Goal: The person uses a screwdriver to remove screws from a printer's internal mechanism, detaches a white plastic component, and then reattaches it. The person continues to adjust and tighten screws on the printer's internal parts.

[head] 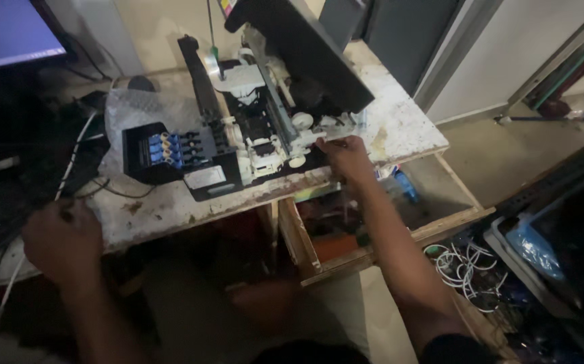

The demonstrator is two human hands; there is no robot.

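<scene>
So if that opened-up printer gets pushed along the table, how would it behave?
The printer would probably slide rather than roll, given its broad flat base. Its raised lid may wobble. Exposed white plastic parts near the right hand look fragile.

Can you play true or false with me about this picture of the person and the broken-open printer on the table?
1. The right hand touches the opened printer. True.
2. The left hand is on the printer too. False: it is far off to the side, at the table edge near the cables.
3. The wooden drawer under the table is pulled open. True.
4. The monitor in the corner is dark. False: its screen glows blue.
5. The printer's lid is tilted up. True.
</scene>
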